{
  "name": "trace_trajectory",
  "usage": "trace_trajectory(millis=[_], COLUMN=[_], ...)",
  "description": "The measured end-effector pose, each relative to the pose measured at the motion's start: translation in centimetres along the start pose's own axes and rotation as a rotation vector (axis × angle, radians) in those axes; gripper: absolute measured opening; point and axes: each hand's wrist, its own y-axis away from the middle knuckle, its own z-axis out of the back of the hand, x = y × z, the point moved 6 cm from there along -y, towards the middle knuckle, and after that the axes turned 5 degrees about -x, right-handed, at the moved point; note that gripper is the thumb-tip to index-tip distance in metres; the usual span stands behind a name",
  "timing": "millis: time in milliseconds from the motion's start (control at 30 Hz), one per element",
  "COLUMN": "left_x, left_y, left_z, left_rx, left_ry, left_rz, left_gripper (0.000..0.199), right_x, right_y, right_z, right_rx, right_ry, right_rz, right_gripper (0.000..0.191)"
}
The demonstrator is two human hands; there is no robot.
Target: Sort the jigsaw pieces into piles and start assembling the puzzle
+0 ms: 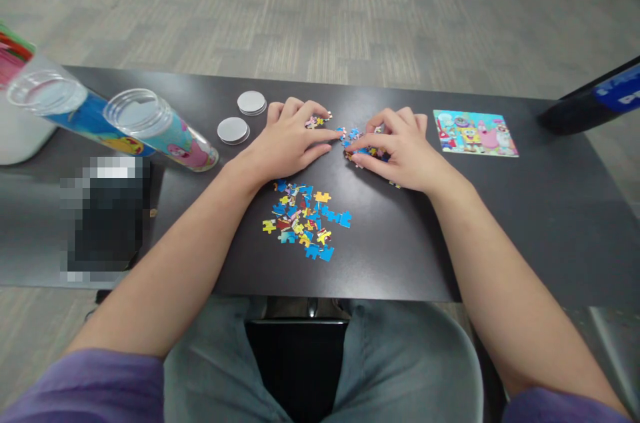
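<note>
Blue-yellow puzzle pieces [299, 228] inside black table [390, 243] edges; left grip [295, 139] spread, right grip [403, 151] hold unclear.

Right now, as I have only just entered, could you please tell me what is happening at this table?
Someone seated at the dark table is handling a pile of jigsaw pieces. The right hand bends over it, and the left hand, spread out, reaches its edge. Another loose pile lies closer to the table's near side, untouched. A colourful picture card lies to the right, white discs to the left.
</note>
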Motion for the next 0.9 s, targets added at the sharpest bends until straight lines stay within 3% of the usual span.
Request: trace_trajectory(millis=[100, 233, 567, 733, 900], left_x=[-0.5, -1.1, -1.1, -0.9, 0.3], left_y=[-0.2, -0.5, -0.6, -0.7, -0.4], left_z=[0.4, 0.3, 0.7, 0.8, 2.1], left_rx=[-0.026, -0.048, -0.055, -0.049, -0.09], left_ry=[0.057, 0.098, 0.155, 0.175, 0.169], left_rz=[-0.045, 0.006, 0.086, 0.111, 0.134], left_gripper=[0.025, 0.032, 0.011, 0.015, 0.024], right_x=[-0.3, -0.3, -0.4, -0.4, -0.1], right_y=[-0.1, -0.2, -0.2, -0.3, -0.3], right_z=[-0.3, -0.5, -0.9, -0.9, -0.8], right_rx=[0.005, 0.0, 0.011, 0.018, 0.038], right_ry=[0.013, 0.004, -0.014, -0.021, 0.001], right_rz=[-0.041, -0.064, -0.064, -0.068, -0.08], right_gripper=[0.031, 0.033, 0.031, 0.032, 0.033])
